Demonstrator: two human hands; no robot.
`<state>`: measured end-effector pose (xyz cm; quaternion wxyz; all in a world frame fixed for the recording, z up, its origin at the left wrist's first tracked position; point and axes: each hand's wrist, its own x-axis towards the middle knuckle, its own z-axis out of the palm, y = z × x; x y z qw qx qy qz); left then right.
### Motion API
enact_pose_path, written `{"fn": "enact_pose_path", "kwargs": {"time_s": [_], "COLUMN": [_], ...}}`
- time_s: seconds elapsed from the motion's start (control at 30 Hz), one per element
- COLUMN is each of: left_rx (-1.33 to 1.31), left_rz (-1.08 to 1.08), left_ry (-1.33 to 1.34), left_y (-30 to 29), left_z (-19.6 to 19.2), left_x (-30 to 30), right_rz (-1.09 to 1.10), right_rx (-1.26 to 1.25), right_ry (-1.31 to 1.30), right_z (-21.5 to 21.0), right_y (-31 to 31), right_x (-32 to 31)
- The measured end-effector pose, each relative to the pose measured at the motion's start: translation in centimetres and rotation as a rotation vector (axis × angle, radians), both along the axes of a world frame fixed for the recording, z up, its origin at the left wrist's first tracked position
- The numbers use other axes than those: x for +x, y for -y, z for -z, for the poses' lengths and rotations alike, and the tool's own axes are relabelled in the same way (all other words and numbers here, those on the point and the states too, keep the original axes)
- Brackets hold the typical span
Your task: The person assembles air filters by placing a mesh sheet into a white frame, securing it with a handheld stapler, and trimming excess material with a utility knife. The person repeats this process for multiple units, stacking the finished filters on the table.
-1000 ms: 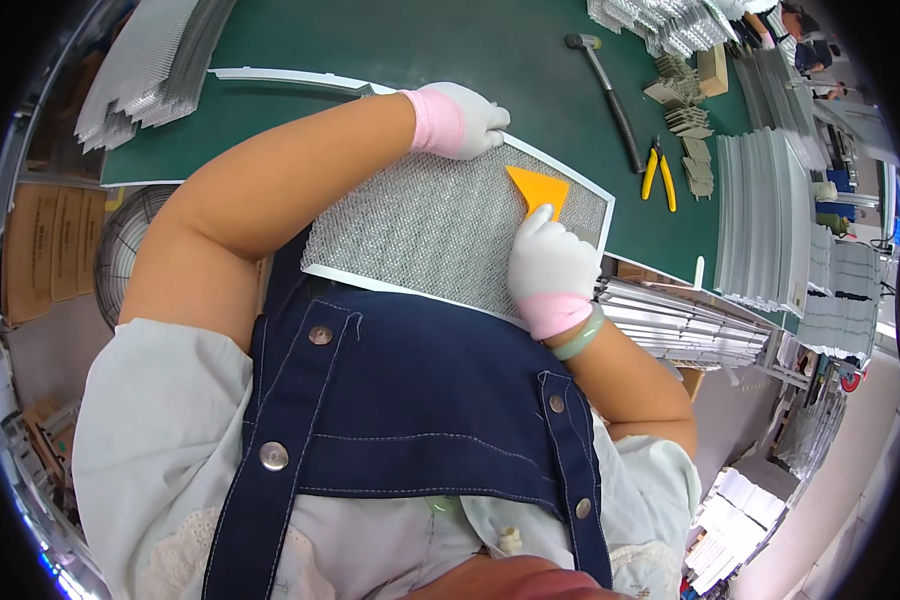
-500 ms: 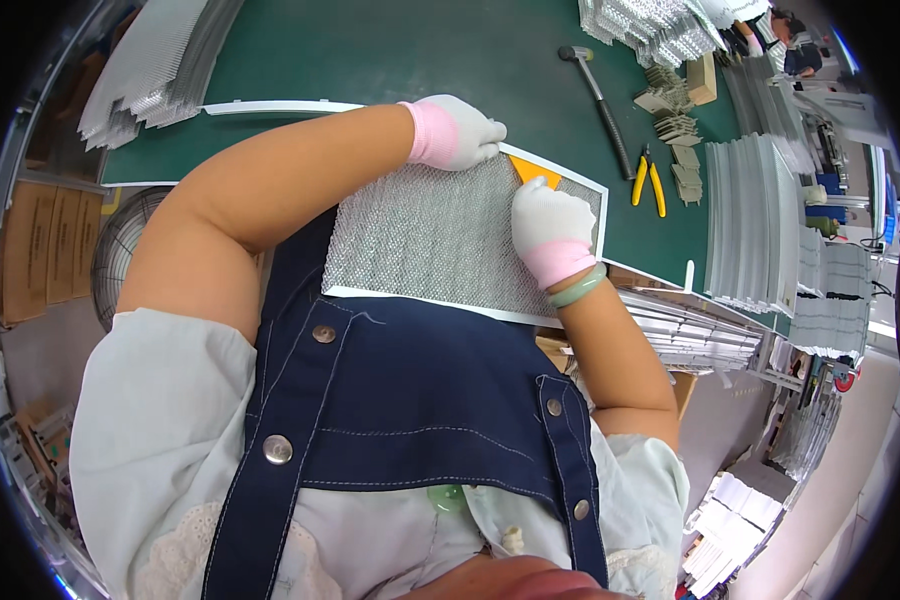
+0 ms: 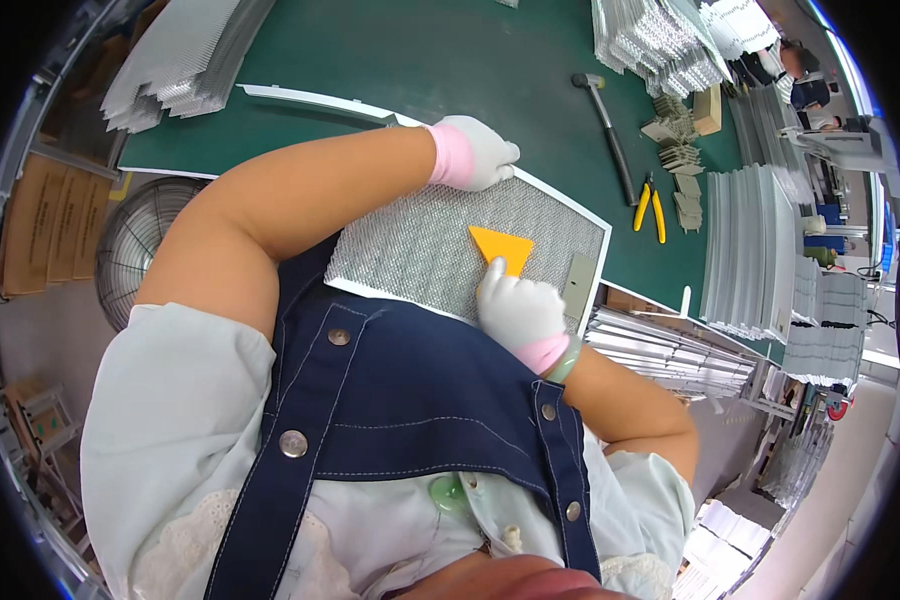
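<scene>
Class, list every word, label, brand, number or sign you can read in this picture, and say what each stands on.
No text can be read here.
Cartons: dark print on the sides, too small and blurred to read.
Yellow scraper: no lettering shows on the visible part.
Mesh panel: no lettering can be made out.
Hammer and pliers: none can be made out.

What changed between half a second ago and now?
The right hand drew the yellow scraper nearer, away from the far edge of the mesh panel, uncovering a grey plate. The left hand stays at that edge; hammer and pliers lie as before.
</scene>
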<state>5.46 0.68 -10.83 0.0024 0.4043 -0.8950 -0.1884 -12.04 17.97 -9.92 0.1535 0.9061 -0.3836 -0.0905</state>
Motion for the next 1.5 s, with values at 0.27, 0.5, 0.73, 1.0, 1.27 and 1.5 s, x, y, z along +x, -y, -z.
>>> {"fn": "enact_pose_path", "kwargs": {"time_s": [0.27, 0.5, 0.73, 1.0, 1.27, 1.5], "left_rx": [-0.001, -0.009, -0.069, 0.016, -0.202, 0.164], "left_rz": [0.010, 0.007, -0.009, -0.059, -0.498, -0.474], "left_ry": [-0.012, -0.003, 0.123, 0.160, -0.159, -1.100], "left_y": [-0.6, -1.3, -3.2, -3.1, -10.8, -9.5], "left_z": [-0.8, -3.8, -6.4, -5.8, -10.7, -12.2], "left_x": [-0.4, 1.5, 6.8, 9.4, 13.8, 9.8], "right_rz": [0.359, 0.322, 0.247, 0.461, 0.558, 0.372], "right_rx": [-0.252, 0.175, 0.134, 0.500, 0.313, 0.056], "right_ry": [0.341, 0.561, 0.594, 0.587, 1.015, 1.748], "right_z": [-3.8, -0.4, -2.4, -3.8, -7.1, -8.8], "right_y": [11.3, 13.4, 11.7, 11.7, 8.9, 10.0], "right_x": [-7.8, -3.8, -3.6, -3.7, -9.4, -1.5]}}
